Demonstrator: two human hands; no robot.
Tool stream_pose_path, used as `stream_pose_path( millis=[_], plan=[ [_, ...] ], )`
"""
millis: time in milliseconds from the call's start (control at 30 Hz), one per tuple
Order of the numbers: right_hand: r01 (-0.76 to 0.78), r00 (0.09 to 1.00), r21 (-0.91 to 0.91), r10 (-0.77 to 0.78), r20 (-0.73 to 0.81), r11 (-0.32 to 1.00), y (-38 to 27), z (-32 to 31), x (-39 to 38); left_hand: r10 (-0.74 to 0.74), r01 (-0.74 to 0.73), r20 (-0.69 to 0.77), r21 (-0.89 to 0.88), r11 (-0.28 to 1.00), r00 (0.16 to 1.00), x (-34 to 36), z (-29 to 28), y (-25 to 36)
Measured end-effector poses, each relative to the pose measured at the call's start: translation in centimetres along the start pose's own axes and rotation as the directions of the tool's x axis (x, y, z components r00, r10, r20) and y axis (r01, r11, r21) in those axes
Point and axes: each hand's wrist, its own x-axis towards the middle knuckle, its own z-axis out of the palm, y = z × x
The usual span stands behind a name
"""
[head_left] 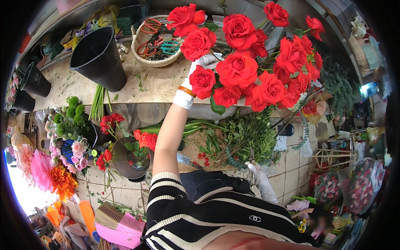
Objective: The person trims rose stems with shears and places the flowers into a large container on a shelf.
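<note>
A large cluster of open red roses [237, 68] fills the upper middle and right, above the worktable. My left hand [205, 61], in a white glove, reaches in at the cluster's left side. Its fingers close round a rose stem just below a bloom, though petals hide part of the grip. Low on the right, close to my body, my right hand [263, 183] wears a white glove too. It is closed on a grey metal tool [252, 167] that looks like shears. Beside that tool lies a heap of cut green leaves and stems [250, 135].
On the worktable [146, 89] stand a black bucket [100, 60] and a wicker basket [160, 62] of scissors and pliers. Below are a dark bucket [129, 160] with roses, colourful bouquets [66, 154] at left, a pink box [121, 229] and wrapped flowers [361, 183] at right.
</note>
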Motion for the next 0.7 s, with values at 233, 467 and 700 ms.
stream_pose_path(
  millis=[233, 467, 700],
  plan=[
    [-0.09, 0.996, 0.08, 0.092, -0.022, 0.993, -0.6, 0.0, 0.7, 0.027, -0.03, -0.033, -0.079, 0.996, 0.999, 0.3, 0.4, -0.3],
    [-0.059, 0.997, 0.029, 0.06, -0.043, 0.998, -1.1, 0.1, 0.8, 0.031, -0.035, -0.042, -0.087, 0.996, 0.999, -0.4, 0.2, -0.6],
    [-0.041, 0.999, 0.043, 0.041, 0.004, 0.998, -0.8, -0.8, 1.8, 0.03, -0.035, -0.05, -0.099, 0.994, 0.998, -0.7, 0.5, -0.8]
  ],
)
